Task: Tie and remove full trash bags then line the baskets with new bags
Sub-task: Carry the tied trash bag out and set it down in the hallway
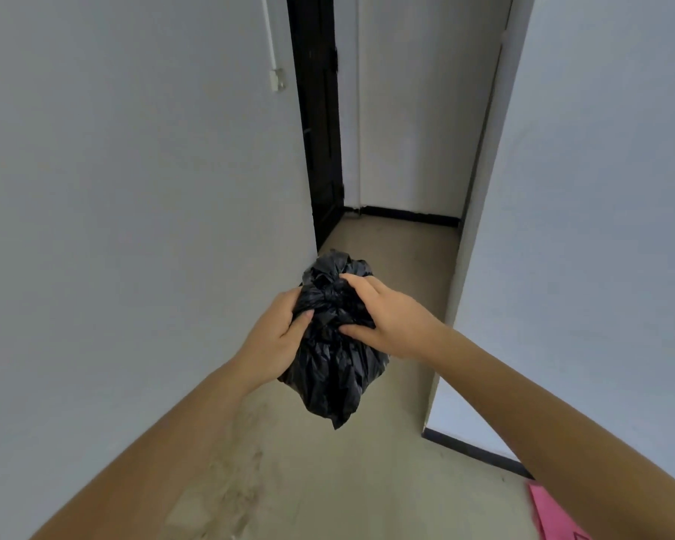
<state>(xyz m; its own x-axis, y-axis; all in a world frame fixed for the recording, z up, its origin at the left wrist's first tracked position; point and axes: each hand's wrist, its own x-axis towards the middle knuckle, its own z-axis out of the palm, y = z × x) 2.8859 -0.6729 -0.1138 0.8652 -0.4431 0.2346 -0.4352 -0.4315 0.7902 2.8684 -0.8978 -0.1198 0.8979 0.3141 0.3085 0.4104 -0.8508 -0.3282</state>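
Note:
A full black trash bag (334, 368) hangs in the air in front of me, its top gathered into a bunched neck. My left hand (275, 337) grips the neck from the left, thumb pressed into the plastic. My right hand (386, 317) holds the same neck from the right, fingers and thumb curled round the knot area. The bag's bottom dangles clear of the floor. No basket is in view.
A narrow corridor with a beige, stained floor (328, 481) runs ahead between white walls. A dark open door (320, 130) stands at the far left of the passage. The right wall's corner (445, 344) juts in. Something pink (554, 512) lies at the bottom right.

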